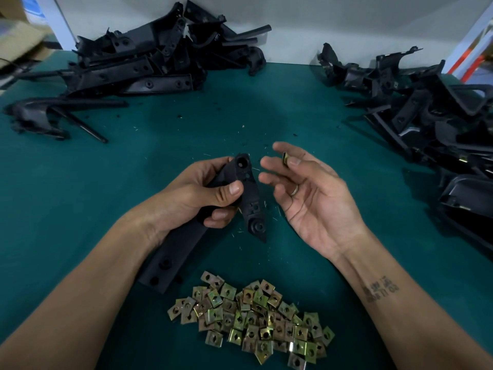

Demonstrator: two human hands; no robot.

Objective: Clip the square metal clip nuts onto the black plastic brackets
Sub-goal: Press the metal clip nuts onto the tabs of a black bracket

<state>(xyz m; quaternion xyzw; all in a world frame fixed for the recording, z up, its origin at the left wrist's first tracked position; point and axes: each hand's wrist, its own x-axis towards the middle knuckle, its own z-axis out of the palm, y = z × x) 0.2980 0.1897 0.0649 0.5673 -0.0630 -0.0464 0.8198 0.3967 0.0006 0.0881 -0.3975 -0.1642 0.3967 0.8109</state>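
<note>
**Bracket in one hand, clip nut in the other**

The left hand (202,196) gripped a black bracket (246,193) above the green table (80,182). The right hand (309,198), palm up, pinched one clip nut (285,158) beside it. Loose clip nuts (253,319) lay heaped nearby; bracket piles sat far left (138,62) and right (432,110). A forearm tattoo (380,289) was unreadable.

Teal table mat (80,182), pale wall (293,28), cardboard box (18,41) far left
</note>
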